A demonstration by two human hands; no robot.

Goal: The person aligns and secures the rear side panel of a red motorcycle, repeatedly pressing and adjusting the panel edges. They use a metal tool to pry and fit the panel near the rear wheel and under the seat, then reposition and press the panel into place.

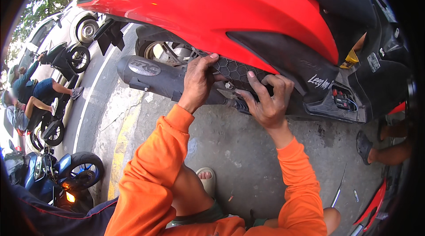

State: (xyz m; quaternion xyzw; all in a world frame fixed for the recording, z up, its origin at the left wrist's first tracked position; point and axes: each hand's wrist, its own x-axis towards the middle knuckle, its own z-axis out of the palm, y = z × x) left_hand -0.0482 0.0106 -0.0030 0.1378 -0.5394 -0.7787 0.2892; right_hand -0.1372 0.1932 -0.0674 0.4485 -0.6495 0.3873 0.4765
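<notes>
A scooter with a glossy red side panel (195, 7) fills the upper part of the head view. Beneath the panel's lower edge sits a black piece with a honeycomb pattern (237, 70). My left hand (198, 81) grips the left end of this piece, thumb on its face and fingers behind. My right hand (269, 98) has its fingers bent around the piece's lower right side, the tips pressing near the red edge. Below and left of it runs the dark exhaust muffler (161, 81), close to my left wrist. The backs of both fingers' grips are partly hidden.
An open compartment (344, 101) with wiring lies at the scooter's right. A screwdriver (339, 189) and a red panel (374, 205) rest on the concrete at lower right, near another person's sandalled foot (365, 147). On the left are a blue motorcycle (42, 169), riders and a white car (66, 25).
</notes>
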